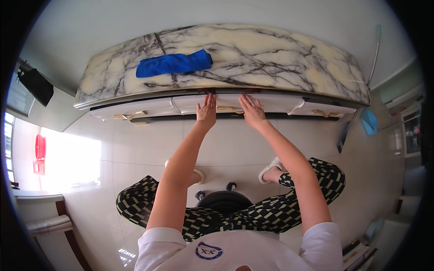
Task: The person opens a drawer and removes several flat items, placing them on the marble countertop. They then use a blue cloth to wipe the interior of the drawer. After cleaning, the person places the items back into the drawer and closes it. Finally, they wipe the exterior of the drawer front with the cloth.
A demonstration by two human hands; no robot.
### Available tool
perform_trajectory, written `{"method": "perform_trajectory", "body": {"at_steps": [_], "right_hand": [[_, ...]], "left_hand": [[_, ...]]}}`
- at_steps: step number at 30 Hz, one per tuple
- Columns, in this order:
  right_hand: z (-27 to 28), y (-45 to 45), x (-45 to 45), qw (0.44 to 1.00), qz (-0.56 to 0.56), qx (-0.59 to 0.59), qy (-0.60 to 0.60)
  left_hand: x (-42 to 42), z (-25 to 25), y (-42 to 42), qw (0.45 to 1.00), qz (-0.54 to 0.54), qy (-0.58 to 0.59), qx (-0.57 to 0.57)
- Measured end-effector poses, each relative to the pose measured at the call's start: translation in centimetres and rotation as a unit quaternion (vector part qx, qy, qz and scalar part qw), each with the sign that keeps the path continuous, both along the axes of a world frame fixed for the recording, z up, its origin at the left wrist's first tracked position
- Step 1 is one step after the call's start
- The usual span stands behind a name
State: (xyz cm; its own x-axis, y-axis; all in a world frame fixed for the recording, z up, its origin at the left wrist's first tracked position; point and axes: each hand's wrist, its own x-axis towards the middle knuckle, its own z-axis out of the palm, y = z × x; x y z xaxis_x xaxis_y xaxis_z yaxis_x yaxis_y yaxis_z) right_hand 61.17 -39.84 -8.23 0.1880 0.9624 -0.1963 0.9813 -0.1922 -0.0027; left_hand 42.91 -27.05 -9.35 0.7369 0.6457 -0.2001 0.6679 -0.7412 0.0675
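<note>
In front of me stands a low cabinet with a marble-patterned top [271, 64]. My left hand [207, 110] lies flat against its white middle drawer front [186, 104], left of the gold handle [230, 109]. On the handle's other side, my right hand [252, 110] presses its palm and spread fingers on the same front. Neither hand grips anything. The middle drawer looks closed. A folded blue cloth [174, 63] rests on the top, left of centre.
Side drawers bear gold handles, one left [130, 116] and one right [326, 113]. A light-blue dustpan [368, 122] stands right of the cabinet. Under me is a black wheeled stool [223, 201] on the tiled floor [149, 142]. A red basin [40, 146] sits far left.
</note>
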Motion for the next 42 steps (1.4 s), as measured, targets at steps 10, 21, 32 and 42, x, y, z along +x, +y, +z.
{"method": "perform_trajectory", "body": {"at_steps": [10,21,32,42], "right_hand": [[6.8,1.8,-6.8,0.916,0.202,0.296,0.180],[15.9,15.7,-7.1,0.908,0.142,0.369,0.140],[11.8,20.5,-7.8,0.961,0.130,0.229,0.082],[12.0,15.8,-7.8,0.930,0.187,0.301,0.101]], "left_hand": [[-9.1,3.7,-0.1,0.926,-0.113,-0.352,0.081],[-12.0,14.8,14.9,0.869,0.036,-0.452,0.196],[-13.1,10.4,19.0,0.951,0.034,-0.270,0.148],[-13.1,10.9,12.4,0.931,0.072,-0.303,0.188]]}}
